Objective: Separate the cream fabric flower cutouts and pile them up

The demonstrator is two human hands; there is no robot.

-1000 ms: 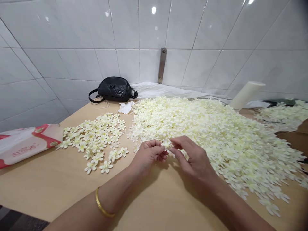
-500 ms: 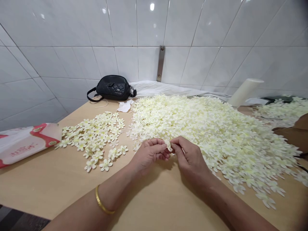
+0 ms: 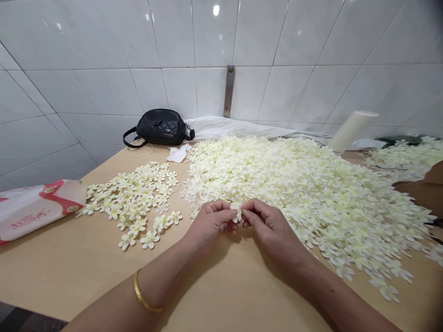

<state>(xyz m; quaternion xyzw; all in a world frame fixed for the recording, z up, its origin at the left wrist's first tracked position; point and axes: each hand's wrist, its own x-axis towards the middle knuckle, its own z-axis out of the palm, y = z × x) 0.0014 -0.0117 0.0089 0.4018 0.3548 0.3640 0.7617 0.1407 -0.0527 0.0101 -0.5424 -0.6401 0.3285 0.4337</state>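
Note:
Between my two hands is a small cream-white artificial flower (image 3: 236, 211), held just above the table at the near edge of the big pile. My left hand (image 3: 213, 222) pinches it from the left with thumb and fingers. From the right, my right hand (image 3: 263, 220) pinches the flower's other side with thumb and forefinger. My fingers hide part of the petals. Behind both hands spreads a large heap of loose pale yellow-white flowers (image 3: 277, 170). A smaller group of flowers (image 3: 138, 193), flatter and with fuller-looking heads, lies on the table left of my left hand.
A red and white bag (image 3: 38, 207) lies at the left. At the back are a black handbag (image 3: 161, 127), a crumpled white tissue (image 3: 178, 153) and a leaning white roll (image 3: 352, 131). Something brown (image 3: 422, 186) sits at the right edge. A tiled wall (image 3: 173, 41) closes off the back.
Both hands stay close together around the flower, which has turned so more of its petals show. The whole view has shifted slightly.

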